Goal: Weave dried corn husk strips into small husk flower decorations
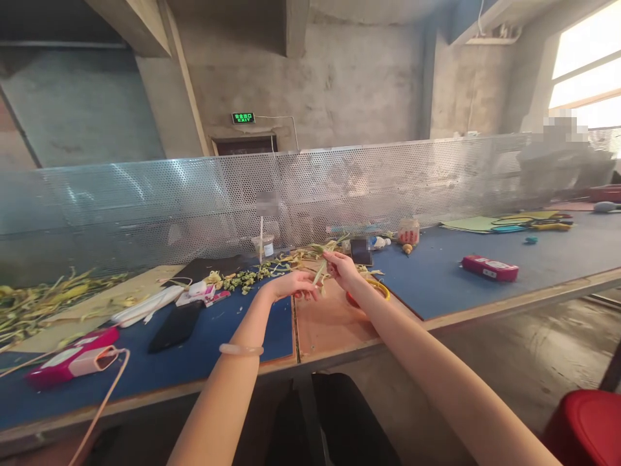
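Note:
My right hand (341, 269) pinches a pale green strip of leaf (321, 272) between thumb and fingers, above a tan board (320, 323) set in the blue tabletop. At the strip's lower end, the fingertips of my left hand (295, 285) close on it. A bracelet (241, 349) circles my left wrist. Small knotted green pieces (242, 281) lie in a pile left of my hands. Loose dry leaf strips (305, 254) are scattered just behind them. Partly hidden by my right forearm is a yellow and red loop (382, 288), its kind unclear.
A perforated metal screen (320, 188) runs along the back. On the left lie a black phone (177, 327), a magenta device (72, 359) with a cord and more leaf strips (53, 298). Rightward are a jar (408, 232), another magenta device (490, 267) and a red stool (587, 427).

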`<state>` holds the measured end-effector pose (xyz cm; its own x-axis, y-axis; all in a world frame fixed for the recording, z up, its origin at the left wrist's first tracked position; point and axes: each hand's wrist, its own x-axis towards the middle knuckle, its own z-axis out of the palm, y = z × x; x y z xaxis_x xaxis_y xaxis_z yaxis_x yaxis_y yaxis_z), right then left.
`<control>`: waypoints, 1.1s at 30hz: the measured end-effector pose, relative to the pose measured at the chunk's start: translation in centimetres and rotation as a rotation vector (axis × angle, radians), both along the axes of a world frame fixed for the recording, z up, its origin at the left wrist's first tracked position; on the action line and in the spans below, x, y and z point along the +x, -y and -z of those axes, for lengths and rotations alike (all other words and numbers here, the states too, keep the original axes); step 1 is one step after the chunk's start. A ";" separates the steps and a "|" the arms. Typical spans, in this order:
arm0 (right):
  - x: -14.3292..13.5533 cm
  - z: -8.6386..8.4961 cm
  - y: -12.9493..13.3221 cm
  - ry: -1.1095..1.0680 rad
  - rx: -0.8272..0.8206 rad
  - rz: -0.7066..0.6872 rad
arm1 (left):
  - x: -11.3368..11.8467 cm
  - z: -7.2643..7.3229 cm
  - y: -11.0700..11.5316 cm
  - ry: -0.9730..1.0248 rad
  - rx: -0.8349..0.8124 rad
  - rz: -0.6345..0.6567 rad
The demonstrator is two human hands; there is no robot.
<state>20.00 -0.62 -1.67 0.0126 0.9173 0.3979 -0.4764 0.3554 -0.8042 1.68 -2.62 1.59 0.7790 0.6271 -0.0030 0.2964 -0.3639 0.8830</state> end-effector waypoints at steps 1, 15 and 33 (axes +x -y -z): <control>-0.2 0.0 0.1 0.007 0.007 0.000 | 0.1 0.1 -0.2 0.038 0.028 -0.034; -1.7 -0.4 2.0 0.216 0.076 -0.078 | 2.4 -0.7 -1.6 0.163 -0.065 -0.004; -1.9 -0.4 1.6 0.195 0.048 -0.147 | -0.4 -1.6 -0.2 -0.175 -0.066 -0.038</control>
